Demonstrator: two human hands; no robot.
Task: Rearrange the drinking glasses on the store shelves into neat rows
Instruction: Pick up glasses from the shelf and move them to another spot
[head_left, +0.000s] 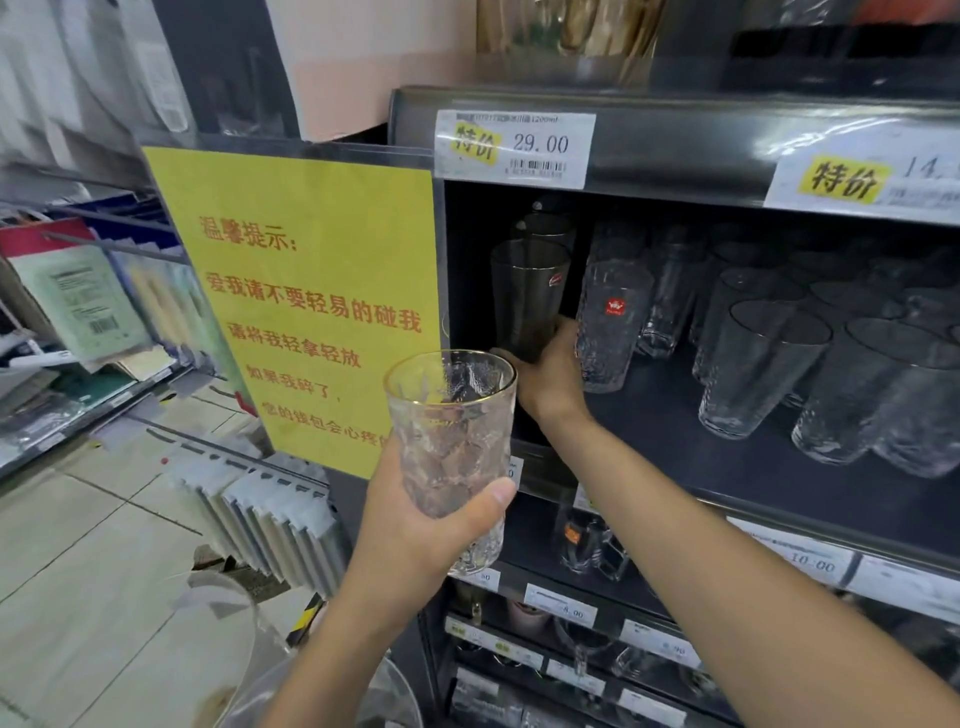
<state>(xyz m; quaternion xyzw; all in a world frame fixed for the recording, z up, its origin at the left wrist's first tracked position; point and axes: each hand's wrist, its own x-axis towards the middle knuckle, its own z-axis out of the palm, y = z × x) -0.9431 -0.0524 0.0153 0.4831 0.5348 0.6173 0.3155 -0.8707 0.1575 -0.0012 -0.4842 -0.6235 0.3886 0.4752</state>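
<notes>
On dark shelf (675, 426), left end: right hand (550, 374) wrapped around base of tall smoky-grey smooth glass (527, 299), upright, just beside textured clear glass with red sticker (613, 322); whether lifted or resting, apparently resting, not clear. In front of shelf, off it: left hand (415, 525) clasping gold-rimmed faceted clear glass (452, 436), upright, beside yellow notice sheet (311, 306). Further right: clear tumblers (753, 369) in loose rows.

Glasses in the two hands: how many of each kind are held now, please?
Clear patterned glass with a gold rim, in the left hand: 1
Dark smooth glass on the shelf, gripped at its base by the right hand: 1
Total: 2
</notes>
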